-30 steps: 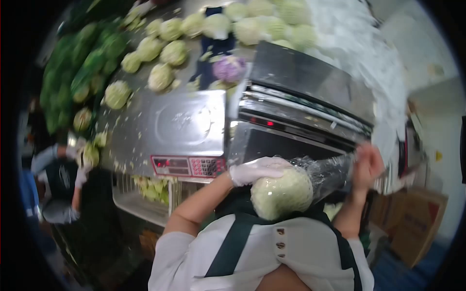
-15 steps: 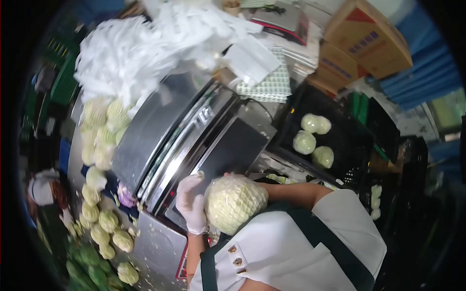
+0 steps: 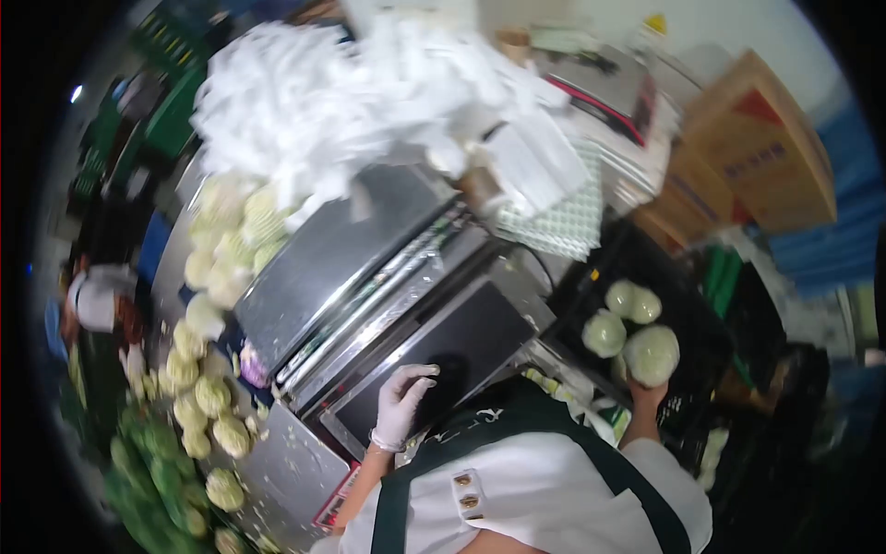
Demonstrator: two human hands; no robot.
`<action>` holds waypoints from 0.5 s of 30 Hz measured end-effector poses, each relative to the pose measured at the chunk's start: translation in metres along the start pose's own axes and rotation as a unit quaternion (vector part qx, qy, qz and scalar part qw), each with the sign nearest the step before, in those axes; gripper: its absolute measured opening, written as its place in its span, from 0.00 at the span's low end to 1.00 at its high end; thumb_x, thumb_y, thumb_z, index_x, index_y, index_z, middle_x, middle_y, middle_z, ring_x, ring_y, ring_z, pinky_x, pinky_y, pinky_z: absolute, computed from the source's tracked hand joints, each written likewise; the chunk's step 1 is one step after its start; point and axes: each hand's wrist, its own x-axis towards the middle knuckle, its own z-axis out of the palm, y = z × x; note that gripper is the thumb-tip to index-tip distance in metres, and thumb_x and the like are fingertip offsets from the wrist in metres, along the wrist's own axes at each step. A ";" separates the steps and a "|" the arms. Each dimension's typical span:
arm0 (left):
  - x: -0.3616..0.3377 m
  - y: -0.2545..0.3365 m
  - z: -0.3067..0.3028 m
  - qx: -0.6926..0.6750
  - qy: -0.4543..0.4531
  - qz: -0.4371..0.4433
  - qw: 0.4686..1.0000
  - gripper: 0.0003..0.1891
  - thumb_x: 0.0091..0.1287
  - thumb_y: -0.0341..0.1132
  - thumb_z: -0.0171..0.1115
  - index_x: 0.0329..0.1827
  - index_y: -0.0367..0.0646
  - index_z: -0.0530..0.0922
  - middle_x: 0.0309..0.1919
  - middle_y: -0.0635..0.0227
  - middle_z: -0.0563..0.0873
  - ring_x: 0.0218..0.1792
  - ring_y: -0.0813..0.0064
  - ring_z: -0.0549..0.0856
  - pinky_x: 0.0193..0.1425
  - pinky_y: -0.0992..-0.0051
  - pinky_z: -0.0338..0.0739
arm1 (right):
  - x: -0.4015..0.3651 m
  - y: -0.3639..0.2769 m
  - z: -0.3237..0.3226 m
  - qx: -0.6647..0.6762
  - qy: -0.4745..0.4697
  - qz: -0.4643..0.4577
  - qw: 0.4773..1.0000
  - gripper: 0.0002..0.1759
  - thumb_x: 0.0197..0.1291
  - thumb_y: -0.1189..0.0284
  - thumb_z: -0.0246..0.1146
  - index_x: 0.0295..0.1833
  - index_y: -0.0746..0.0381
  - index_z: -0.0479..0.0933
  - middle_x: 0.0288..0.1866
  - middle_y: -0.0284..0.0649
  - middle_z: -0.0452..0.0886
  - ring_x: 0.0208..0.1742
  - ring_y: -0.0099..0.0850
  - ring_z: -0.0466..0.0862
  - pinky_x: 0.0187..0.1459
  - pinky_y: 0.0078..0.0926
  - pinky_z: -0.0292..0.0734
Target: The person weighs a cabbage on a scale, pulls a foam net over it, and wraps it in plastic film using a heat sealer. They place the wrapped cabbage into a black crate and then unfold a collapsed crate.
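Note:
My right hand reaches into a black crate and is closed around a film-wrapped cabbage. Most of its fingers are hidden beneath the pale green head. Other wrapped cabbages sit close by in the crate. My left hand, in a white glove, holds nothing. Its fingers are bent, with a gap between thumb and forefinger, above the dark plate of a metal film-wrapping machine.
White foam nets are heaped behind the machine. Cabbages, several in nets, and leafy greens lie at left. Cardboard boxes and a scale stand back right. A metal tray holds scraps. Another person is at far left.
The wrapped cabbage has gone from in front of my chest to the crate on the right, carried by my right hand. My left hand has come away from it and stays over the machine.

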 end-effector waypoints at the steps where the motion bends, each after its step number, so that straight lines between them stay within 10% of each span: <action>1: 0.001 0.000 -0.002 0.012 0.003 0.007 1.000 0.09 0.62 0.25 0.54 0.43 0.35 0.78 0.41 0.63 0.81 0.44 0.75 0.79 0.51 0.78 0.72 | 0.015 0.036 -0.008 0.212 0.052 0.035 0.975 0.29 0.53 0.58 0.57 0.60 0.54 0.66 0.60 0.37 0.71 0.58 0.38 0.72 0.56 0.41 0.70; 4: -0.001 -0.003 -0.006 -0.042 0.027 -0.002 0.999 0.09 0.62 0.24 0.54 0.44 0.36 0.78 0.41 0.64 0.81 0.44 0.77 0.79 0.51 0.78 0.72 | 0.048 -0.001 0.022 0.566 0.291 0.313 0.705 0.23 0.57 0.57 0.49 0.58 0.51 0.70 0.58 0.39 0.73 0.52 0.45 0.76 0.45 0.45 0.77; 5: -0.004 -0.006 -0.008 -0.045 0.038 0.009 0.998 0.09 0.62 0.24 0.54 0.44 0.35 0.78 0.41 0.65 0.81 0.43 0.78 0.79 0.51 0.78 0.73 | 0.074 0.018 0.033 0.531 0.309 0.274 0.740 0.22 0.57 0.56 0.50 0.54 0.54 0.73 0.52 0.40 0.76 0.47 0.39 0.79 0.37 0.34 0.81; 6: -0.006 -0.005 -0.008 -0.044 0.055 0.011 0.997 0.09 0.62 0.25 0.55 0.44 0.35 0.78 0.41 0.65 0.81 0.42 0.78 0.79 0.50 0.79 0.72 | 0.088 -0.016 0.048 0.633 0.304 0.324 0.634 0.21 0.55 0.63 0.55 0.55 0.54 0.71 0.51 0.39 0.74 0.43 0.33 0.77 0.32 0.28 0.77; 7: -0.010 -0.008 -0.009 -0.032 0.070 0.016 0.997 0.08 0.62 0.25 0.55 0.43 0.36 0.78 0.40 0.66 0.81 0.42 0.78 0.79 0.50 0.79 0.72 | 0.131 -0.011 0.065 0.558 0.150 0.191 0.794 0.19 0.56 0.63 0.55 0.54 0.55 0.72 0.47 0.37 0.75 0.37 0.29 0.75 0.30 0.25 0.74; 10: -0.024 -0.021 -0.014 0.028 0.116 0.036 0.992 0.07 0.61 0.26 0.56 0.41 0.38 0.79 0.38 0.65 0.81 0.41 0.76 0.80 0.49 0.78 0.73 | 0.075 -0.211 0.181 0.322 0.015 -0.062 0.944 0.11 0.56 0.70 0.59 0.45 0.61 0.74 0.32 0.28 0.74 0.27 0.18 0.69 0.28 0.14 0.64; 15: -0.058 -0.008 -0.028 0.140 0.181 0.073 0.971 0.09 0.59 0.29 0.57 0.41 0.38 0.79 0.38 0.60 0.81 0.40 0.68 0.81 0.47 0.75 0.74 | -0.043 -0.377 0.349 -0.012 -0.284 -0.538 0.793 0.12 0.50 0.78 0.60 0.43 0.66 0.73 0.35 0.39 0.74 0.35 0.28 0.74 0.39 0.22 0.71</action>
